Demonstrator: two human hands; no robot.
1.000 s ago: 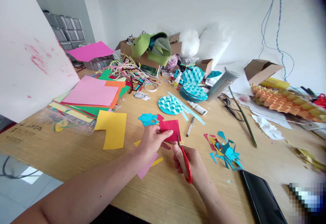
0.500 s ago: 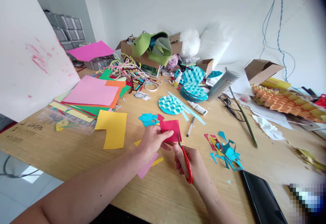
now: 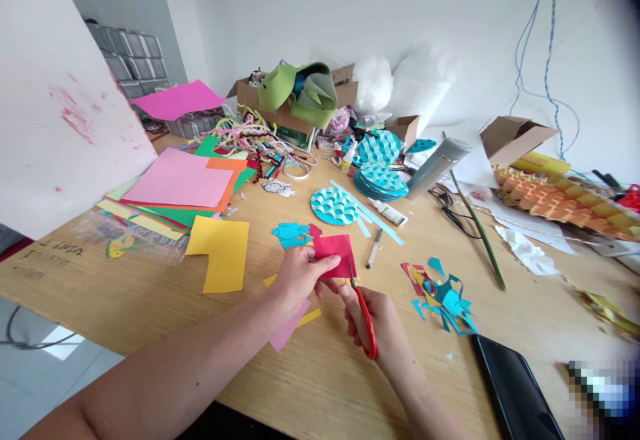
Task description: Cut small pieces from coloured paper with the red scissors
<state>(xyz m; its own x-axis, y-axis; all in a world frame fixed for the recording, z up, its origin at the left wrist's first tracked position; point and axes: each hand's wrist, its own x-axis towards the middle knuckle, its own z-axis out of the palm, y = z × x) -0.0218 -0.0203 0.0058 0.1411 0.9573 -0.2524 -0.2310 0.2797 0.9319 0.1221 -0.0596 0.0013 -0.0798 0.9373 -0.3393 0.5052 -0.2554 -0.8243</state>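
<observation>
My left hand point(image 3: 305, 272) pinches a red piece of paper point(image 3: 336, 251), its thumb on top and fingers beneath. Closed round the red handles of a pair of scissors point(image 3: 369, 327) is my right hand point(image 3: 373, 317). The scissors' blades point away from me and meet the paper's lower right part. Just beyond the paper lie a blue fish-shaped cutout point(image 3: 290, 234) and a small red scrap. Under my left wrist are a pink paper piece point(image 3: 289, 328) and a yellow strip point(image 3: 309, 318).
Yellow paper point(image 3: 227, 253) and stacked coloured sheets point(image 3: 180, 179) lie left. Blue honeycomb paper discs point(image 3: 334, 207), a glue bottle point(image 3: 389, 213) and a pen point(image 3: 374, 248) lie ahead. Paper scraps point(image 3: 453, 300) and a phone point(image 3: 515, 387) are right, a grey bottle point(image 3: 440, 165) farther back.
Both hands stay in nearly the same place. The left fingers under the paper have shifted slightly; the scissors remain at the paper's lower right.
</observation>
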